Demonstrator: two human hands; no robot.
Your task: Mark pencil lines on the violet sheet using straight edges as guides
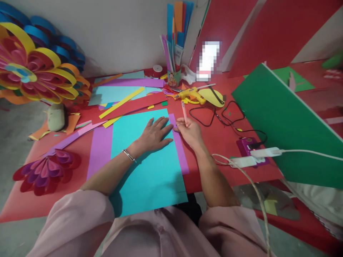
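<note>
A turquoise sheet of paper [150, 178] lies over a purple sheet [100, 150], whose edges show on both sides. My left hand [157, 135] rests flat on the turquoise sheet near its right edge, fingers spread. In my right hand [190, 134] is a pink pencil [184, 113], its upper end pointing up and away from me. The fingers of that hand meet the purple strip [179, 150] that sticks out beside the turquoise edge. The pencil's tip is hidden by the hand.
Behind the sheets lie paper strips [136, 105] and a yellow glue gun [191, 95]. A cup [174, 77] holds coloured strips. Paper flowers [46, 171] are at left. To the right are a purple power socket [248, 146] with cords and a leaning green board [289, 121].
</note>
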